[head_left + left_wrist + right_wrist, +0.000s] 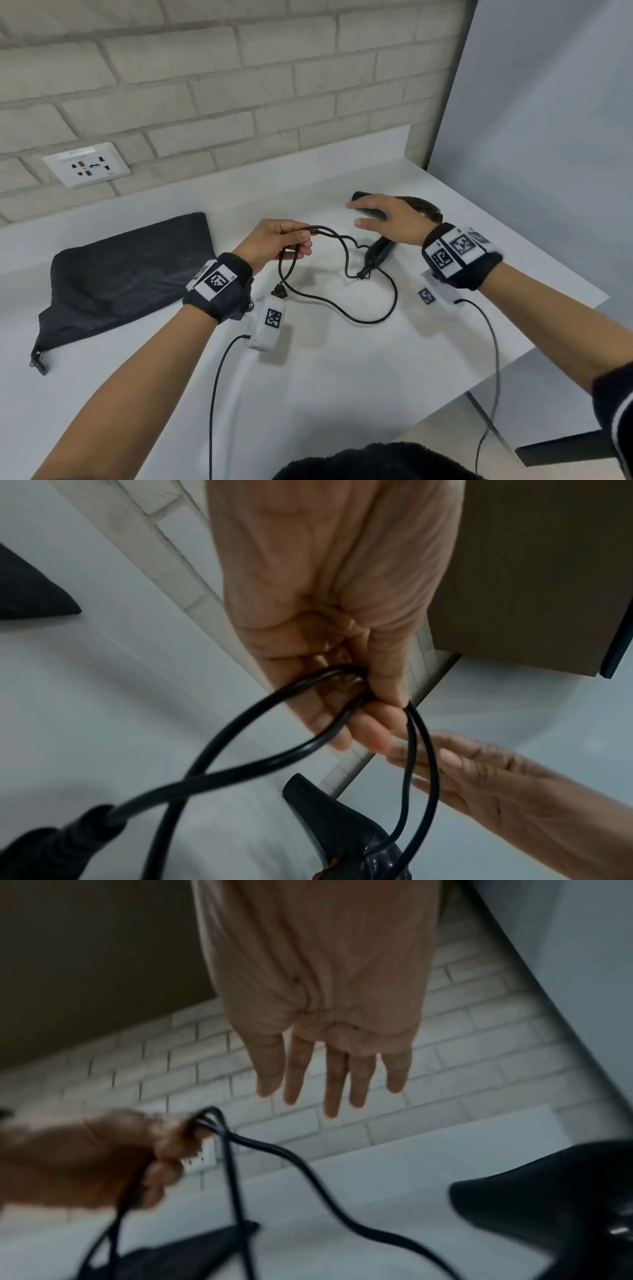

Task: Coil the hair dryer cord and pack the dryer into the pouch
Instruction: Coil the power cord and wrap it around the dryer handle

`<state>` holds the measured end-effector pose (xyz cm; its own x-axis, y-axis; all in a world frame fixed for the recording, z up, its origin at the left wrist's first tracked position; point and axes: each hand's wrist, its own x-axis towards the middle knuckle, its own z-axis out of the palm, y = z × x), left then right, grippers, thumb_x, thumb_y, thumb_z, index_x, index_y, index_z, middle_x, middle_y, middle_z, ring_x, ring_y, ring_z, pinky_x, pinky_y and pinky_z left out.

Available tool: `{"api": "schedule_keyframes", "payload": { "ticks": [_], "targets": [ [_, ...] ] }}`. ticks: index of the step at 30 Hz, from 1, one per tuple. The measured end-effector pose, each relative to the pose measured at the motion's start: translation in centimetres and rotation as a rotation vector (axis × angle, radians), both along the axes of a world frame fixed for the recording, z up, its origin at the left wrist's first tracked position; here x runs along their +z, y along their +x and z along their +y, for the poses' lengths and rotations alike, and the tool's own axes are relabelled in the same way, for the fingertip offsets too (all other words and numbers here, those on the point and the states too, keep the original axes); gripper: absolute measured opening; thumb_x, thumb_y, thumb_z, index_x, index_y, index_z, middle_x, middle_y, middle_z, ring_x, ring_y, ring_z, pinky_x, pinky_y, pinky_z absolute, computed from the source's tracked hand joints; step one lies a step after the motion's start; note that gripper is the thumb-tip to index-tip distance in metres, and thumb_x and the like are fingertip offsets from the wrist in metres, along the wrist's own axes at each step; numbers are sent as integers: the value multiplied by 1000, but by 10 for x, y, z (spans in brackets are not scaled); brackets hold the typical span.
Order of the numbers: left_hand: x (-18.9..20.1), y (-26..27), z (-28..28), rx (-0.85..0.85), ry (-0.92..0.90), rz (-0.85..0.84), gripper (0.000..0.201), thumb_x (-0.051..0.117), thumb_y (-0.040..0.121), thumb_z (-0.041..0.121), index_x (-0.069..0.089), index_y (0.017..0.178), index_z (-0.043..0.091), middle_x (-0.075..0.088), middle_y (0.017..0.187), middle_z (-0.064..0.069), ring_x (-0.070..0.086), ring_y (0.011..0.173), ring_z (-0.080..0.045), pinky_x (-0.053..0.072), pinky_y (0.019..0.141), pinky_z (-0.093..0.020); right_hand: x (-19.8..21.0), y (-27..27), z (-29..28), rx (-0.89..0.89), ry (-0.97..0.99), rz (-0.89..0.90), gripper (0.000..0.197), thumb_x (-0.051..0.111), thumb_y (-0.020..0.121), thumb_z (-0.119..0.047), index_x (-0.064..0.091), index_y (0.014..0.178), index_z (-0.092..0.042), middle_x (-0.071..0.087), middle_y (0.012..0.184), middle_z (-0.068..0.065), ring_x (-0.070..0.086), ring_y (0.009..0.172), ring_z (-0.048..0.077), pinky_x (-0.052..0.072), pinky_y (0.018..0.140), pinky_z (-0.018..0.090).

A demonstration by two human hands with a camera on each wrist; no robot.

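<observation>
A black hair dryer [376, 255] lies on the white counter [325, 359] at the right, its nozzle [359, 197] pointing left. Its black cord [346, 263] runs in loose loops across the counter. My left hand [274, 241] pinches several cord loops above the counter, and the plug [279, 291] hangs below it. In the left wrist view the cord [260, 767] passes through the curled fingers [373, 734]. My right hand [387, 219] hovers flat over the dryer with straight fingers [334, 1080], holding nothing. A black fabric pouch [130, 270] lies flat at the left.
A brick wall [205, 85] with a white socket plate [85, 164] backs the counter. A grey panel [548, 137] closes off the right side. The counter's edge [534, 349] drops away at the right. Wrist camera cables [214, 404] trail toward me.
</observation>
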<state>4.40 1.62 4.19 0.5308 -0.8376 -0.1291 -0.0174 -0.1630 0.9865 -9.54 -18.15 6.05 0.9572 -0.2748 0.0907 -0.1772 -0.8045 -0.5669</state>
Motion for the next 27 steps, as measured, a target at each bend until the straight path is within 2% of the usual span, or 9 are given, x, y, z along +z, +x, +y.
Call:
{"api": "schedule_keyframes", "payload": {
  "ticks": [4,8,12,15,17,19,22,24,27],
  "targets": [
    [5,-2,-4,16,-20,-10,12,56,89,8,67,94,9,68,67,5,67,63,-8,57,70,-21,9,23,19,161,211,175,27,50,93,-9,63,117,-5,68,104,9,60,93,9,43,88,13],
    [6,0,-1,35,-46,31,12,57,89,9,67,93,12,71,70,5,68,66,-9,57,72,-22,6,29,19,129,471,240,24,47,95,-8,64,110,-2,61,76,-1,58,67,1,47,74,17],
    [1,-4,0,9,-27,101,15,55,90,11,67,97,16,73,75,4,69,70,-9,55,76,-22,6,27,14,-32,612,56,20,45,96,-7,62,105,-4,58,73,0,57,69,6,49,71,18],
    [-8,-8,2,13,-9,129,15,54,91,13,67,97,15,72,69,4,67,62,-9,55,70,-19,9,21,3,-167,770,-117,20,42,97,-7,62,92,-7,56,74,2,56,67,11,50,67,20],
    [-13,-10,5,-16,19,113,15,53,91,15,66,98,14,69,67,7,63,61,-8,50,69,-20,13,13,-4,-230,867,-112,23,41,97,-10,61,85,-11,53,71,3,54,64,15,51,64,24],
    [-16,-11,6,-37,39,100,18,53,92,16,65,103,11,64,65,9,58,61,-8,45,71,-23,17,7,-7,-249,871,13,21,42,95,-18,58,83,-13,49,67,3,54,57,17,49,65,30],
    [-13,-13,4,-44,31,120,19,54,91,14,65,104,6,63,65,7,57,60,-9,46,74,-26,19,6,-1,-128,571,236,21,46,94,-35,59,86,-20,55,67,3,59,57,17,41,64,28],
    [-8,-16,2,-55,31,115,16,55,91,15,67,100,12,69,71,5,63,66,-10,50,77,-27,18,11,5,-16,493,209,20,47,95,-34,61,86,-22,55,64,2,57,54,11,45,64,25],
    [-9,-12,3,15,2,118,16,55,90,18,68,99,19,72,91,1,68,87,-11,53,84,-28,20,14,8,-81,648,59,29,42,97,-30,63,82,-17,48,53,0,49,40,7,56,59,28]
  ]
}}
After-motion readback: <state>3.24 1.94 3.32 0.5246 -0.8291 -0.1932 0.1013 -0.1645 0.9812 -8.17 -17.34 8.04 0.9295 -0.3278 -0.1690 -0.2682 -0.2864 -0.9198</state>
